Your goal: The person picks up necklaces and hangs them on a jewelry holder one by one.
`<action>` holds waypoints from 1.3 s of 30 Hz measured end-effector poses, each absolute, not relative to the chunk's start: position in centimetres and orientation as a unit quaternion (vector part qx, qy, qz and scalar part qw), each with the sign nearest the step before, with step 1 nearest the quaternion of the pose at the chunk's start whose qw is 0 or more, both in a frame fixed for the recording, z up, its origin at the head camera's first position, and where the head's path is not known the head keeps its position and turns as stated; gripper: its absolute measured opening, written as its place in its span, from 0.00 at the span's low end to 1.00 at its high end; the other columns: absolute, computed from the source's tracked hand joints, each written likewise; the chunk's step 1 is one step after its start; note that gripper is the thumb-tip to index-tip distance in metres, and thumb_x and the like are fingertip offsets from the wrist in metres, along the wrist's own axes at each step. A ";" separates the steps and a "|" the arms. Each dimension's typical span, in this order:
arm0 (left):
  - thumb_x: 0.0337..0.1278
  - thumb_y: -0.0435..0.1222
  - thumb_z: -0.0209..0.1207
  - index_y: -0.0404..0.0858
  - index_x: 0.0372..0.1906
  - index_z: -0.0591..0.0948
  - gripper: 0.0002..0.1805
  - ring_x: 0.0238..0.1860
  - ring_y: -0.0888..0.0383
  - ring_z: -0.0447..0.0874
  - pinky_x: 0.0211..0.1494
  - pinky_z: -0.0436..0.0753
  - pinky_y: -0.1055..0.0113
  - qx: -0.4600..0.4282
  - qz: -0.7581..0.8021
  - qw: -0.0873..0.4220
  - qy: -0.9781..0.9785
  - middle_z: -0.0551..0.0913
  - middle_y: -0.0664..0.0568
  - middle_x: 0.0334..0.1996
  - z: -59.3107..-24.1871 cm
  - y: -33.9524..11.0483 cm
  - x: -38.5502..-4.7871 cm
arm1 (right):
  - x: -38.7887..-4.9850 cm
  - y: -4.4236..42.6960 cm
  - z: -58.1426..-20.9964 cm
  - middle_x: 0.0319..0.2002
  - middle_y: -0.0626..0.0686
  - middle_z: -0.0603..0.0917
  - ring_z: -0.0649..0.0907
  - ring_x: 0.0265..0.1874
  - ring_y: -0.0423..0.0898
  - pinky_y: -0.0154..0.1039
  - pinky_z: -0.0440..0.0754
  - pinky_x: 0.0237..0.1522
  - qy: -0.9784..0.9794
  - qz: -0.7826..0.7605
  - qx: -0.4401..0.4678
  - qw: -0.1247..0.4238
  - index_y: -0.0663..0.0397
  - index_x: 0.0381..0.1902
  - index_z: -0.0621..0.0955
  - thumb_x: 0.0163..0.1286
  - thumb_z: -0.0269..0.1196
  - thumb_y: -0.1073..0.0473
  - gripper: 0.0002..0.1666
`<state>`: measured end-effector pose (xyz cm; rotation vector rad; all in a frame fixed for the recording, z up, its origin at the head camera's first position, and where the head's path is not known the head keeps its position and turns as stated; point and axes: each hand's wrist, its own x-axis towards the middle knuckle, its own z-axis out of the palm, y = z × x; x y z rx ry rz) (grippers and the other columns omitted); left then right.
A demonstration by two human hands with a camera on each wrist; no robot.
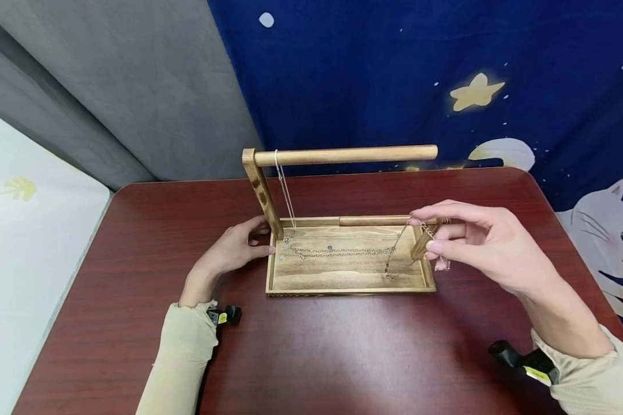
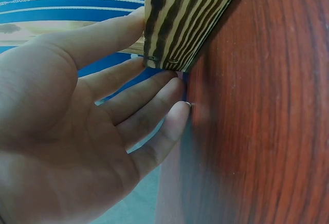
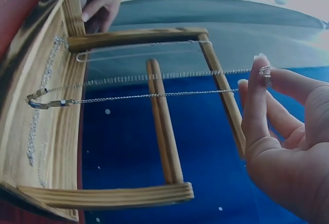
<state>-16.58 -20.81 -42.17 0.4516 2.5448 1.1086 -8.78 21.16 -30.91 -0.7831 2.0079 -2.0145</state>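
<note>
My right hand (image 1: 480, 242) pinches a thin silver necklace (image 3: 139, 97) by its chain, between thumb and fingertips. The necklace hangs in a long loop, with small bar-like beads (image 3: 51, 102) at its low end over the tray. My left hand (image 1: 233, 245) touches the left end of a wooden jewellery stand (image 1: 350, 291); in the left wrist view its fingers (image 2: 154, 100) extend, fairly straight, to the wood. Another necklace (image 1: 285, 190) hangs from the stand's upper bar (image 1: 345, 154), near the left post (image 1: 262, 193). More chains (image 1: 342, 252) lie in the tray.
The stand's lower bar (image 1: 374, 221) runs along the tray's back, with a short post (image 1: 421, 245) at the right. Beneath is a reddish-brown table (image 1: 311, 351). Behind hang a grey curtain (image 1: 150, 86) and a blue star-patterned curtain (image 1: 353, 69).
</note>
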 end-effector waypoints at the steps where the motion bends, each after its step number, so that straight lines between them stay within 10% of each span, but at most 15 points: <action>1: 0.59 0.37 0.69 0.37 0.72 0.67 0.37 0.63 0.46 0.76 0.64 0.73 0.49 0.158 0.388 0.164 0.893 0.79 0.40 0.60 -42.2 -20.8 -16.6 | -8.8 21.3 -30.9 0.53 0.59 0.84 0.86 0.30 0.46 0.39 0.85 0.29 0.676 -0.681 -0.266 0.097 0.71 0.60 0.76 0.62 0.58 0.85 0.28; 39: 0.60 0.38 0.68 0.39 0.73 0.66 0.38 0.65 0.47 0.74 0.65 0.72 0.49 0.143 0.381 0.174 0.897 0.78 0.41 0.62 -42.0 -20.8 -16.4 | -8.3 26.7 -29.8 0.59 0.71 0.77 0.83 0.28 0.54 0.38 0.83 0.34 0.600 -0.767 -0.228 0.012 0.89 0.63 0.63 0.61 0.46 0.93 0.30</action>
